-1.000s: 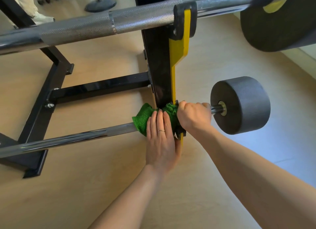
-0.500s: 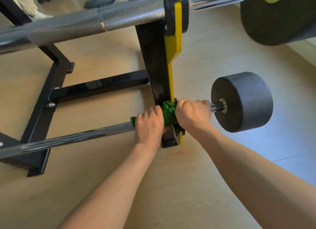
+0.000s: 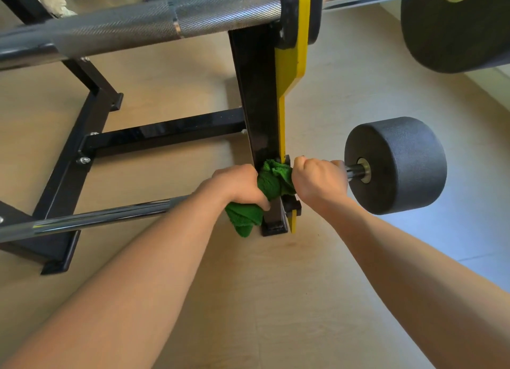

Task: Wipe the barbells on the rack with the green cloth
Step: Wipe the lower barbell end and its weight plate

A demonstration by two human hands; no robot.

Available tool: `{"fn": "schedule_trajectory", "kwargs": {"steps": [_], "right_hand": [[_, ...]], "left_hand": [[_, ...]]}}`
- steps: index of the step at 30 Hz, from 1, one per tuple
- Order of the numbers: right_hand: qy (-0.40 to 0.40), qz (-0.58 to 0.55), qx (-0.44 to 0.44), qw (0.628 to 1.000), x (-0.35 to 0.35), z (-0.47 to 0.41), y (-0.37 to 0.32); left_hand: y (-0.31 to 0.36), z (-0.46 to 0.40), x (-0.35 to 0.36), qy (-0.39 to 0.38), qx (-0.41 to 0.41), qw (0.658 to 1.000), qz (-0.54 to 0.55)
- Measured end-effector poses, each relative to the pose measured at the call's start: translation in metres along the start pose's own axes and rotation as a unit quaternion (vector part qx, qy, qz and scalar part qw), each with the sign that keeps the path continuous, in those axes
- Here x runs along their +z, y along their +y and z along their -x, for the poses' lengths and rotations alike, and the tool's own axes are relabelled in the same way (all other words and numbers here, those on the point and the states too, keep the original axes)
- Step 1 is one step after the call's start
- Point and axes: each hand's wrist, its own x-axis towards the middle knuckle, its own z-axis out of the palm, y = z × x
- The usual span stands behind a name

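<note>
My left hand (image 3: 237, 185) grips the green cloth (image 3: 271, 184) around the lower barbell (image 3: 99, 219); my right hand (image 3: 317, 182) grips its shaft beside the rack (image 3: 262, 106).

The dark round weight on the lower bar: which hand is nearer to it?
Right. The right hand grips the lower bar just beside the weight; the left hand holds the green cloth farther away.

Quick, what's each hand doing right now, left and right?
Left hand: closed, gripping the bunched green terry cloth at the lower chrome barbell.
Right hand: closed around that bar beside the black cylindrical weight.
</note>
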Motion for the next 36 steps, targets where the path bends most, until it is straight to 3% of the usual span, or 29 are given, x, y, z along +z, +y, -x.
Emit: {"fn": "schedule_trajectory", "kwargs": {"steps": [4, 6, 8, 9, 10, 11, 12, 13, 14, 16, 17, 19, 20, 21, 23, 26, 29, 32, 36], "right_hand": [[0.004, 0.018, -0.006, 1.0, 0.004, -0.002, 0.002], [0.001, 0.022, 0.006, 1.0, 0.005, -0.003, 0.001], [-0.005, 0.028, 0.018, 0.999, 0.005, -0.004, 0.001], [-0.01, 0.023, 0.02, 0.999, 0.004, -0.004, 0.0], [-0.011, 0.018, 0.018, 1.0, 0.004, -0.003, 0.001], [-0.011, 0.015, 0.015, 1.0, 0.004, -0.003, 0.001], [-0.011, 0.015, 0.014, 1.0, 0.004, -0.002, 0.001], [-0.008, 0.016, 0.016, 1.0, 0.004, -0.002, 0.001], [-0.003, 0.021, 0.02, 1.0, 0.004, -0.001, 0.0], [-0.003, 0.033, 0.025, 0.999, 0.003, 0.0, -0.004], [-0.011, 0.032, 0.03, 0.999, 0.002, 0.0, -0.006], [-0.03, 0.005, 0.052, 0.998, -0.002, -0.001, -0.008], [-0.036, -0.027, 0.071, 0.996, -0.003, -0.003, -0.007], [-0.043, -0.076, 0.094, 0.992, -0.005, -0.004, -0.006], [-0.042, -0.209, 0.136, 0.967, -0.013, -0.004, -0.004], [0.03, -0.473, 0.251, 0.844, -0.032, 0.003, -0.002], [0.14, -0.541, 0.3, 0.773, -0.05, 0.01, 0.007], [0.164, -0.583, 0.313, 0.732, -0.06, 0.012, 0.015], [0.12, -0.613, 0.307, 0.718, -0.064, 0.015, 0.02]], "left_hand": [[-0.008, -0.007, -0.013, -0.116, 0.012, 0.987, 0.108], [-0.009, -0.002, -0.009, -0.082, 0.031, 0.989, 0.118], [-0.013, 0.009, 0.013, 0.094, 0.06, 0.994, -0.008], [-0.021, 0.018, 0.03, 0.229, 0.089, 0.963, -0.109], [-0.033, 0.024, 0.047, 0.345, 0.131, 0.91, -0.189], [-0.047, 0.028, 0.059, 0.427, 0.161, 0.859, -0.231], [-0.06, 0.031, 0.064, 0.469, 0.175, 0.83, -0.247], [-0.072, 0.031, 0.063, 0.474, 0.175, 0.828, -0.244], [-0.079, 0.031, 0.056, 0.439, 0.157, 0.858, -0.217], [-0.076, 0.032, 0.031, 0.285, 0.067, 0.947, -0.133], [-0.072, 0.029, 0.02, 0.197, 0.039, 0.975, -0.098], [-0.067, 0.022, 0.003, 0.058, 0.012, 0.997, -0.048], [-0.066, 0.019, -0.001, 0.025, 0.008, 0.999, -0.032], [-0.068, 0.018, -0.002, 0.02, 0.011, 1.0, -0.021], [-0.07, 0.024, 0.007, 0.084, 0.016, 0.996, -0.037], [-0.061, 0.034, 0.038, 0.297, 0.044, 0.942, -0.153], [-0.052, 0.035, 0.057, 0.391, 0.057, 0.896, -0.202], [-0.049, 0.036, 0.052, 0.383, 0.084, 0.897, -0.203], [-0.042, 0.052, 0.024, 0.247, 0.102, 0.941, -0.208]]}}
